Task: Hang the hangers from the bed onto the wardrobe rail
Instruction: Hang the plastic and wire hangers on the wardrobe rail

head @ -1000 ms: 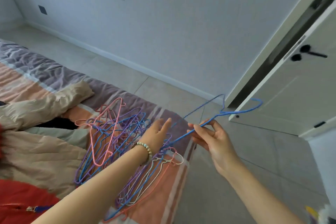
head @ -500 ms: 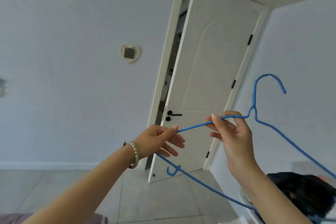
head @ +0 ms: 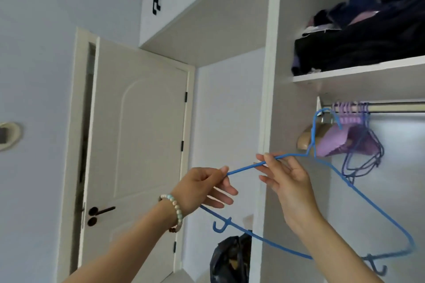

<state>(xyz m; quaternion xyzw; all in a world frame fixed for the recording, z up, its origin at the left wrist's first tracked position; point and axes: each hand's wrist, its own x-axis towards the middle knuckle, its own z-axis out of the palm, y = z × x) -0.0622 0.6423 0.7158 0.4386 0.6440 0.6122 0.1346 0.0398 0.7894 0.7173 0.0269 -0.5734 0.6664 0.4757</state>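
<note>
I hold a blue wire hanger [head: 372,202] up in front of the open wardrobe. My left hand [head: 202,188] pinches the left end of its upper arm. My right hand [head: 285,177] pinches the same arm nearer the neck. The hanger's hook [head: 326,115] is level with the left end of the metal wardrobe rail [head: 395,107]; whether it rests on the rail I cannot tell. Several purple and blue hangers [head: 354,122] hang on the rail just right of the hook. The bed is out of view.
A shelf [head: 358,73] above the rail holds piled dark clothes [head: 368,37]. The white wardrobe side panel [head: 266,99] stands between my hands. A cream door [head: 138,145] is ajar at the left, and a dark bag [head: 230,257] sits low by the wardrobe.
My view has swung from the bed past the door to the wardrobe. Both hands carried the blue hanger up and right, bringing its hook to the rail's left end.
</note>
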